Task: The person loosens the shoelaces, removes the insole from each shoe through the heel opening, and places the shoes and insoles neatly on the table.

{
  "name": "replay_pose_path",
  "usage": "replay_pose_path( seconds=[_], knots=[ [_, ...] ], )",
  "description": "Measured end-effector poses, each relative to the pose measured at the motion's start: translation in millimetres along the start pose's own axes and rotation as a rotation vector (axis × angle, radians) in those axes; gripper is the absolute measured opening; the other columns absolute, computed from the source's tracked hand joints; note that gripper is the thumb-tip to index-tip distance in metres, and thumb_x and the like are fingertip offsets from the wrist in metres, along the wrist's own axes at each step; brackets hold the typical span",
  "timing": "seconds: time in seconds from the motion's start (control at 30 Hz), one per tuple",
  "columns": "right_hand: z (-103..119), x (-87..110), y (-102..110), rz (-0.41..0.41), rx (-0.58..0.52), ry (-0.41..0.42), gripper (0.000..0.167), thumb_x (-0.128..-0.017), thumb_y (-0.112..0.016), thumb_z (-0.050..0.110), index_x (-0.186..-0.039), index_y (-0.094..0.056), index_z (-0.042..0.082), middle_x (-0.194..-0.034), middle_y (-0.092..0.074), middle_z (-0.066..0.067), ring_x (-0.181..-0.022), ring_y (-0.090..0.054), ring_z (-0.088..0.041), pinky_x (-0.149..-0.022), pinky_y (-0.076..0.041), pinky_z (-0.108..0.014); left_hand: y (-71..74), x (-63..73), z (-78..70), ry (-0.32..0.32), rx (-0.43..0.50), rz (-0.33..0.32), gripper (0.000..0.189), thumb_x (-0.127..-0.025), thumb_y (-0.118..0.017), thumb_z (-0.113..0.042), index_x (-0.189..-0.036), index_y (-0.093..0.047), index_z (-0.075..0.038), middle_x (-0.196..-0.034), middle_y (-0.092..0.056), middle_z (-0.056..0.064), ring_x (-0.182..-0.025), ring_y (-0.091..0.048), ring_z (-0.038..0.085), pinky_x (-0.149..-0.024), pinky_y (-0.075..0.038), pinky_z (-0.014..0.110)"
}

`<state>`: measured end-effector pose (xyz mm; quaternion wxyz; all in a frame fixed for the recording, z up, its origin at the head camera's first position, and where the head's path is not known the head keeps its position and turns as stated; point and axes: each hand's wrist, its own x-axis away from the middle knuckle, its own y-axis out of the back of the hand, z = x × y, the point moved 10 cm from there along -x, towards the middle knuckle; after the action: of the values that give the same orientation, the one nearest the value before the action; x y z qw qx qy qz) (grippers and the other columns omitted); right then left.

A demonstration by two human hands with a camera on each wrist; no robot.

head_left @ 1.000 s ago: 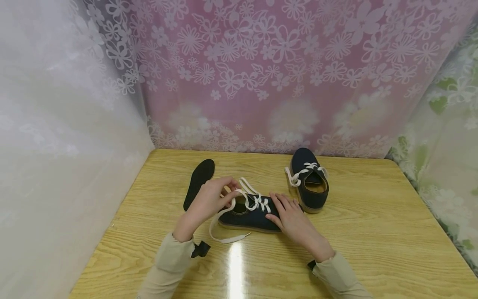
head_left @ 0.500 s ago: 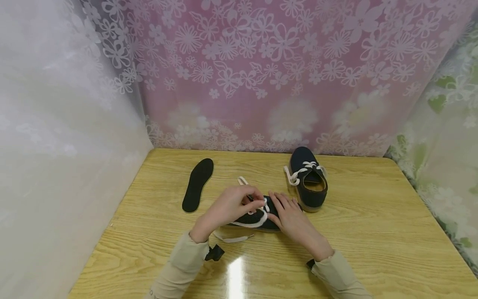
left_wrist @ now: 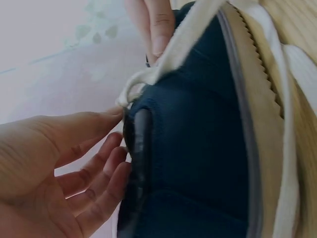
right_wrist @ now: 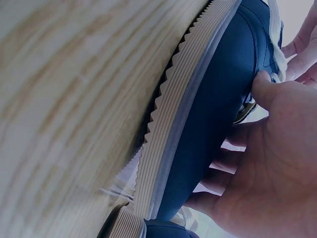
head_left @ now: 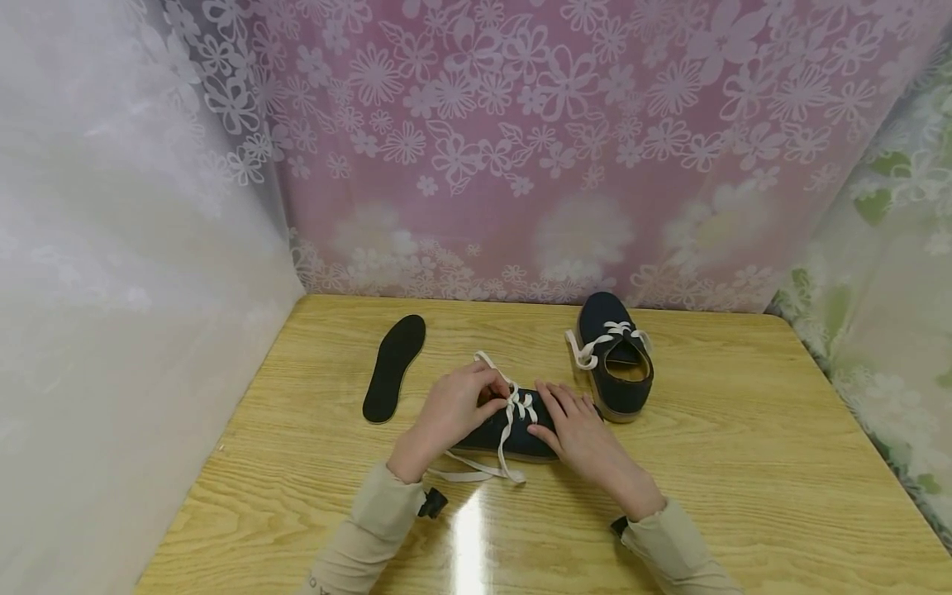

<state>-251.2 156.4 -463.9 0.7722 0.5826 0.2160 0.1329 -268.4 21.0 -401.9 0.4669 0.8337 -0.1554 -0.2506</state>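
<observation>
A dark navy lace-up shoe lies on the table, toe to the right. At its opening, my left hand pinches the white shoelace between thumb and forefinger, by the top eyelets. In the left wrist view the thumb tip meets the lace beside the collar of the shoe, and the other fingers curl loosely below. My right hand holds the toe end, fingers laid over the far side and thumb on the upper near the laces. One lace end hangs down the near side onto the wood; another stretches out behind the shoe.
A matching navy shoe with white laces stands behind, to the right. A black insole lies to the left. Pink flowered cloth hangs behind the wooden table, with pale sheets at both sides.
My left hand has moved right, from over the heel opening to the top eyelets. The lace loop it carried now hangs down the near side. My right hand stays on the toe.
</observation>
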Motion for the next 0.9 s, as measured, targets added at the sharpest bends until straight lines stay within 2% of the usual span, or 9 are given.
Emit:
replay_pose_path(
  seconds=[0.2,0.5,0.7,0.9],
  knots=[
    [2.0,0.0,0.8,-0.002,-0.005,0.005,0.070,-0.101,-0.063,0.037,-0.155,-0.038,0.000,-0.148,-0.048,-0.026,-0.139,-0.044,-0.044,-0.109,-0.037,-0.065,-1.9,1.5,0.2,-0.031,-0.070,-0.068,0.014,-0.089,-0.081,-0.027,-0.098,-0.073,-0.020,-0.098,-0.062,-0.002,-0.083,-0.060,0.013,-0.067,-0.051,0.025],
    [2.1,-0.9,2.4,-0.012,-0.018,0.003,0.069,-0.100,-0.063,0.036,-0.154,-0.039,0.000,-0.147,-0.048,-0.026,-0.138,-0.044,-0.045,-0.108,-0.037,-0.065,-2.3,0.0,-8.0,-0.089,-0.146,-0.155,0.007,-0.091,-0.078,-0.025,-0.092,-0.071,-0.024,-0.100,-0.062,-0.003,-0.087,-0.057,0.014,-0.059,-0.048,0.023],
    [2.0,-0.5,1.9,-0.020,-0.009,0.011,0.069,-0.100,-0.063,0.036,-0.154,-0.039,0.000,-0.147,-0.048,-0.025,-0.138,-0.044,-0.044,-0.108,-0.037,-0.065,-2.2,0.4,-12.5,-0.101,-0.176,-0.174,0.010,-0.088,-0.078,-0.022,-0.089,-0.068,-0.021,-0.097,-0.062,-0.004,-0.088,-0.058,0.014,-0.064,-0.051,0.024],
    [1.1,0.0,1.8,-0.023,0.003,0.009,0.068,-0.101,-0.062,0.037,-0.154,-0.040,0.001,-0.148,-0.048,-0.024,-0.138,-0.045,-0.043,-0.107,-0.038,-0.065,-5.8,2.1,-28.5,-0.141,-0.176,-0.150,0.011,-0.090,-0.077,-0.024,-0.088,-0.066,-0.020,-0.099,-0.062,-0.004,-0.091,-0.059,0.013,-0.062,-0.049,0.019]
  ],
)
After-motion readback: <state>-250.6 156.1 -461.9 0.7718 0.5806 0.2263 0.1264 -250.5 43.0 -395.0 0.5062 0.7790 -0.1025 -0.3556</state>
